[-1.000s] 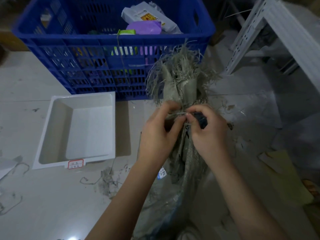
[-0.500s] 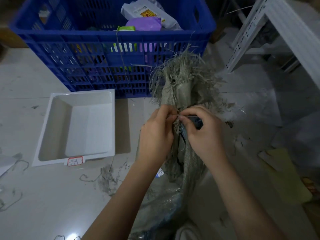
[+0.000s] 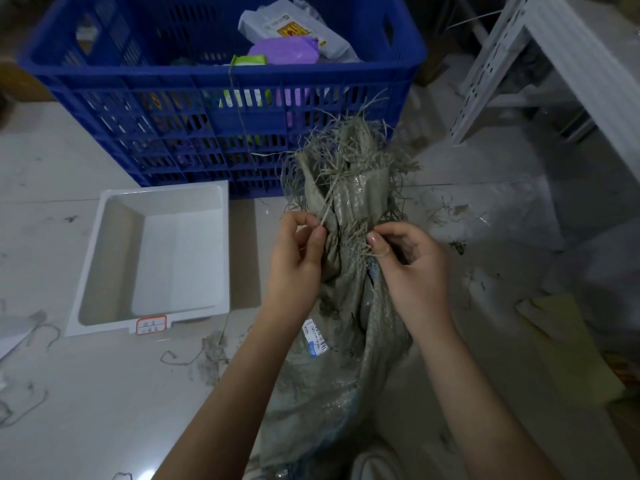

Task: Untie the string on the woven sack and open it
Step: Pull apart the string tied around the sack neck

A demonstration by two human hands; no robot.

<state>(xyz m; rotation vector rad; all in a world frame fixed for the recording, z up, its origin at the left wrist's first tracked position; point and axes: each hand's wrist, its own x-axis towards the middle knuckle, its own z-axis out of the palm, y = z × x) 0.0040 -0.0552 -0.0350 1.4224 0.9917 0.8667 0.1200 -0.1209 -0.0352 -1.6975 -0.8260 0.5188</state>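
Note:
A grey woven sack (image 3: 346, 341) stands upright on the floor in front of me, its frayed top (image 3: 349, 161) bunched together. A thin pale string (image 3: 327, 206) runs up from the neck of the sack. My left hand (image 3: 298, 258) pinches that string between thumb and forefinger at the left side of the neck. My right hand (image 3: 412, 265) is at the right side, with a loop of string around its forefinger and its other fingers curled. A small white and blue label (image 3: 315, 336) hangs on the sack below my left hand.
A blue plastic crate (image 3: 221, 109) with packets in it stands behind the sack. A white plastic tray (image 3: 152, 258) lies on the floor to the left. A white metal rack (image 3: 540, 53) is at the right. Loose fibres and string scraps (image 3: 207, 355) litter the pale floor.
My hands have drawn apart from the knot, each to one side of the neck. The left hand now holds a string end pulled free, and the sack top has loosened slightly.

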